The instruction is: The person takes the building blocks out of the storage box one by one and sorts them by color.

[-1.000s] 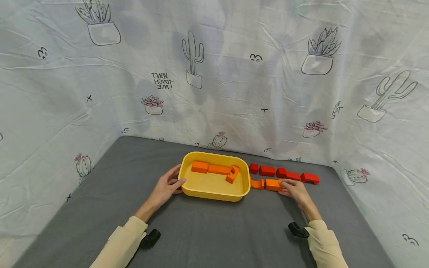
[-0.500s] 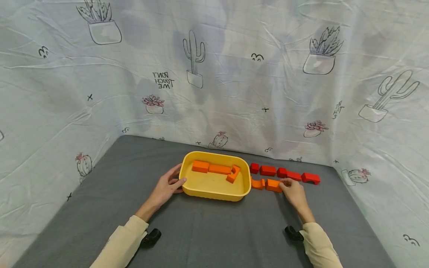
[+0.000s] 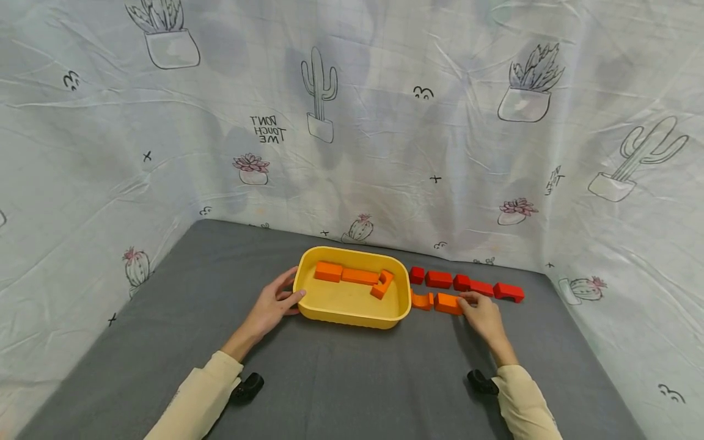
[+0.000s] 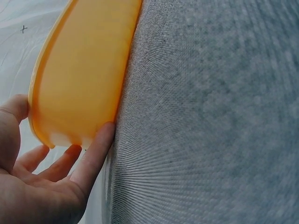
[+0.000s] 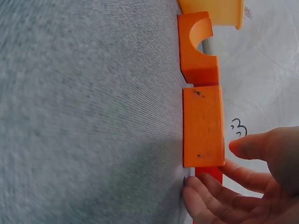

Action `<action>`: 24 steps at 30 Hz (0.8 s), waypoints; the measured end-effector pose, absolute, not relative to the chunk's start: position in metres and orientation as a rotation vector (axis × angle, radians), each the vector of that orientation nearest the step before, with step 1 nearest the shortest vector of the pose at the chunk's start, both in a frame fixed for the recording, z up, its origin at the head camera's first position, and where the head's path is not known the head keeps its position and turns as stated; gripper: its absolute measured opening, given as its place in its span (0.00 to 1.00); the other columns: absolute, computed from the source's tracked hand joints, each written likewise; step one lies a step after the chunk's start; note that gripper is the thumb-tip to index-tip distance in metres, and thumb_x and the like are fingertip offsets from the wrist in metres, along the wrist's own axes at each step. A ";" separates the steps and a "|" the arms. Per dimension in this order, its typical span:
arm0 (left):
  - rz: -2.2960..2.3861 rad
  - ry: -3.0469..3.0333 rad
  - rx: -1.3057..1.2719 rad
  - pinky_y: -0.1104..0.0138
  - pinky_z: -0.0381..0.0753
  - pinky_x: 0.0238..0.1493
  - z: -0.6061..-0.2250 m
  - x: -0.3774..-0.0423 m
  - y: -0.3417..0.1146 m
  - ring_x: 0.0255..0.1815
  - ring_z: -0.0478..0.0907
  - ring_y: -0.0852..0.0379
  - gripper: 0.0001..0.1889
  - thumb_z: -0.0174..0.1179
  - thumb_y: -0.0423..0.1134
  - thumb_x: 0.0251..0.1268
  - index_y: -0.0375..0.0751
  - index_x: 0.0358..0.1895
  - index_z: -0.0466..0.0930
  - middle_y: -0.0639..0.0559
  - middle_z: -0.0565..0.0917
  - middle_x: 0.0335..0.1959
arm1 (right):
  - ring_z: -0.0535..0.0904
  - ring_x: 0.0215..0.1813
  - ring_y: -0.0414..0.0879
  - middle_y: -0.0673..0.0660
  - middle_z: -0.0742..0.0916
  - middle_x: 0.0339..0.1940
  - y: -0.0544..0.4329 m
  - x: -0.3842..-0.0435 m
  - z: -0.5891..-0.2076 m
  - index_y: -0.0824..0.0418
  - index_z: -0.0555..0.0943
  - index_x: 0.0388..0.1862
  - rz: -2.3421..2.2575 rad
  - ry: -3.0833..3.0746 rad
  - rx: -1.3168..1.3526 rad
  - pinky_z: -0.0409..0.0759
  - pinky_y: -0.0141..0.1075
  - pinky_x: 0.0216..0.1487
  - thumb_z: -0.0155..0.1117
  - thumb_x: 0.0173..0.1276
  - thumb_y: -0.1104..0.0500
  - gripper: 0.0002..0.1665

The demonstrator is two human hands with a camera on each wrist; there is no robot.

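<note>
My left hand [image 3: 273, 304] holds the left end of a yellow plastic tub [image 3: 352, 319], thumb over the rim and fingers along the outside wall. Inside the tub lie an orange block [image 3: 328, 272], a longer orange block [image 3: 360, 277] and an orange arch block [image 3: 382, 285]. To the tub's right, an orange arch block [image 5: 198, 70] stands end to end with an orange rectangular block [image 5: 203, 126]. My right hand [image 3: 483, 315] is at that block's right end, fingertips right at its end face. In the right wrist view the thumb stands a little off the block's edge.
Behind the orange blocks runs a row of red blocks [image 3: 439, 280], ending in a red arch block [image 3: 508, 292] at the right. Everything rests on a grey cloth-covered table [image 3: 352, 379]. A pale curtain [image 3: 385, 153] with plant drawings hangs behind and at both sides.
Since a second ago, my right forearm has shifted left and the hand has turned at the block's end. My left hand, the tub and the blocks stay about where they were.
</note>
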State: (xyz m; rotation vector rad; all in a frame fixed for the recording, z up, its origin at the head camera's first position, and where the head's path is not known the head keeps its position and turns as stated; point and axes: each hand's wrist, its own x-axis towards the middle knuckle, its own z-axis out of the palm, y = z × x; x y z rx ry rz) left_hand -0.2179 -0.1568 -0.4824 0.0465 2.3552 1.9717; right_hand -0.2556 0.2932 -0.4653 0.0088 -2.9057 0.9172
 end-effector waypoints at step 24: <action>2.003 2.328 0.100 0.56 0.85 0.48 -0.481 -0.216 -0.157 0.58 0.76 0.40 0.35 0.60 0.41 0.71 0.45 0.77 0.56 0.35 0.65 0.71 | 0.82 0.46 0.57 0.67 0.80 0.55 0.243 -0.263 -0.430 0.70 0.83 0.50 0.924 -2.704 0.464 0.84 0.51 0.46 0.66 0.68 0.65 0.14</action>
